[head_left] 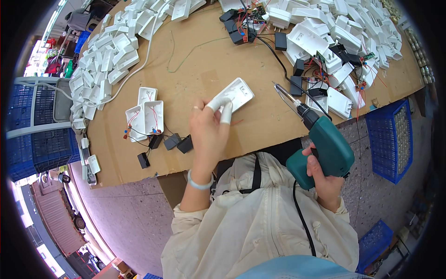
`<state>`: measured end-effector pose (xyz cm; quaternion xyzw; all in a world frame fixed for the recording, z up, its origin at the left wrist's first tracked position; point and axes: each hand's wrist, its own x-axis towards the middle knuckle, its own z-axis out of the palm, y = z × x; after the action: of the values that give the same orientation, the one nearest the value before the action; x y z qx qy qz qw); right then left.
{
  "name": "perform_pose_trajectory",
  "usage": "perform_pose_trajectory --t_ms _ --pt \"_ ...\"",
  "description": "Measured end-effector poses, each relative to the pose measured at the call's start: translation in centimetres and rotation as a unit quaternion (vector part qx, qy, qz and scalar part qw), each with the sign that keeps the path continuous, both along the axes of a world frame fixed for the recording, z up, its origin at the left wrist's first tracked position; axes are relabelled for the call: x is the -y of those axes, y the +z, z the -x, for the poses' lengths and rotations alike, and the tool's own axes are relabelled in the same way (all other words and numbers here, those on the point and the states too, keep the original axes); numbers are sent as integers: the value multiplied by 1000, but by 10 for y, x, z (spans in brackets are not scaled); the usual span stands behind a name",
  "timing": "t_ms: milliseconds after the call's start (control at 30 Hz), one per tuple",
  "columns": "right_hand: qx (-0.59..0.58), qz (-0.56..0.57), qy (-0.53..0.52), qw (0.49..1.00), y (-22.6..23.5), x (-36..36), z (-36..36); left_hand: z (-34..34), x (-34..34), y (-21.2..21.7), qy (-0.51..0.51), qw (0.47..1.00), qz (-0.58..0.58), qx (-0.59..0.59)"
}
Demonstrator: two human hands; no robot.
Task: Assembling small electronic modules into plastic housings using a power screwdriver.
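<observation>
My left hand (pixel 207 130), with white covers on thumb and finger, pinches the near end of a white plastic case half (pixel 240 94) over the table. The case's hollow side faces up. My right hand (pixel 324 179) is wrapped round the handle of a green soldering gun (pixel 331 142). Its thin metal tip and feed tube point up and to the left, apart from the case. Left of my left hand lie three white case halves (pixel 154 116) with red wires and small parts. Several black blocks (pixel 172 141) on wires lie beside them.
Heaps of white case parts cover the table's back left (pixel 111 58) and back right (pixel 346 28). Black blocks and wired circuit boards (pixel 320 69) lie at the right. A black cable (pixel 274 49) crosses towards the gun. Blue crates (pixel 389 139) stand beside the cardboard-covered table (pixel 195 60).
</observation>
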<state>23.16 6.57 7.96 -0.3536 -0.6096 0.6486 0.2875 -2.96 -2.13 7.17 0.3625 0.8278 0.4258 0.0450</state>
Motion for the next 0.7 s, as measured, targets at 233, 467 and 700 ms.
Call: perform_pose_trajectory --t_ms 233,467,700 --pt "-8 -44 18 999 -4 7 4 4 -19 -32 -9 997 54 -62" --pt "44 -28 41 998 -2 7 5 -30 -22 -43 45 984 7 -173" --pt "87 -156 74 981 -9 8 7 -36 -23 -56 37 977 6 -211"
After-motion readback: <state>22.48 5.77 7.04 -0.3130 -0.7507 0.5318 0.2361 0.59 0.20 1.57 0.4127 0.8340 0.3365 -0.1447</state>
